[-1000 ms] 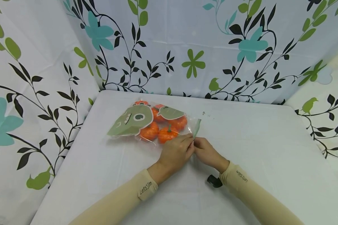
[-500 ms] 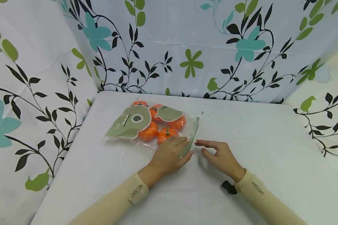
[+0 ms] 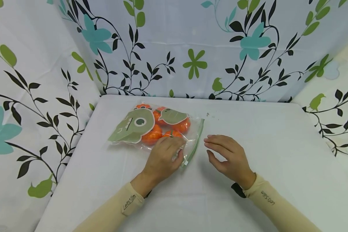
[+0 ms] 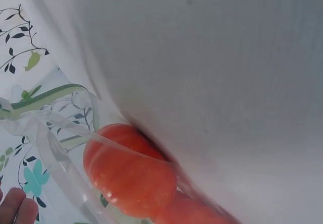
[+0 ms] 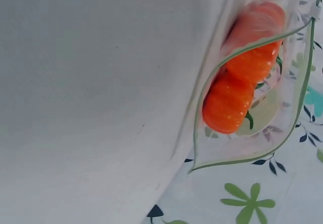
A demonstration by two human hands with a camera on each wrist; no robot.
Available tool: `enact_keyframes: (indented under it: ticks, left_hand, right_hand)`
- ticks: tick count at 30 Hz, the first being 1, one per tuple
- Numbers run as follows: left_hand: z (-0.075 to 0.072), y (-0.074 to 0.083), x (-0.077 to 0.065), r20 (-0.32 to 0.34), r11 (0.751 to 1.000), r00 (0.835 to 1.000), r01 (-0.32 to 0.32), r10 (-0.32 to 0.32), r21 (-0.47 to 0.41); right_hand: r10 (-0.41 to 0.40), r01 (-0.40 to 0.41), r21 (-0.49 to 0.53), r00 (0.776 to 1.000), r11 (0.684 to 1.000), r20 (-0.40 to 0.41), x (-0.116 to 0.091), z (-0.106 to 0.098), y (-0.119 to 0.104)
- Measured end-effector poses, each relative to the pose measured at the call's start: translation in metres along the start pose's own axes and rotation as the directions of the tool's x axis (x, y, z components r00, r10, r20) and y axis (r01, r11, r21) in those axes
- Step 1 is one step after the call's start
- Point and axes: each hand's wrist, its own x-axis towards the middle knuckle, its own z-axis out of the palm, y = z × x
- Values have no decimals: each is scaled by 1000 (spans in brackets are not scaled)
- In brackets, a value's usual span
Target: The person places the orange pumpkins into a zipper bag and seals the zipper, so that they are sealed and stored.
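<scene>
A clear zip bag (image 3: 177,154) lies on the table, printed with a green cartoon face and holding several small orange pumpkins (image 3: 152,135). In the right wrist view its green-rimmed mouth (image 5: 252,47) gapes, with pumpkins (image 5: 227,103) behind it. A small white slider (image 3: 186,163) sits at the near end of the zip edge. My left hand (image 3: 160,158) is over the bag's near side, thumb apart from loosely bent fingers; whether it touches the film I cannot tell. Just right of the zip edge, my right hand (image 3: 232,158) hovers, fingers relaxed and holding nothing.
A white cloth covers the table (image 3: 278,145). Patterned curtains (image 3: 168,48) with leaves and flowers close off the back and both sides. Black wrist devices (image 3: 238,190) show beneath the sleeves.
Both hands were together at the zip edge, then parted. The left hand has drawn back to the left over the bag, the right hand away to the right. The bag's mouth has spread.
</scene>
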Motion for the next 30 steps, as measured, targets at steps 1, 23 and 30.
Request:
enact_keyframes:
  ticks: [1,23,30]
  left_hand:
    - [-1,0,-1,-1,1000,1000,-9,9,-8]
    - [-9,-2,-10,218,959,935,-268,282,-92]
    - [-8,0,-10,210,954,931,-295,299,-48]
  right_hand:
    - [-38,38,-12,999,999,-1,2,1,-1]
    - [-306,314,-1,924,949,231,9,26,-15]
    - [-314,327,-2,908,945,277,5,35,-16]
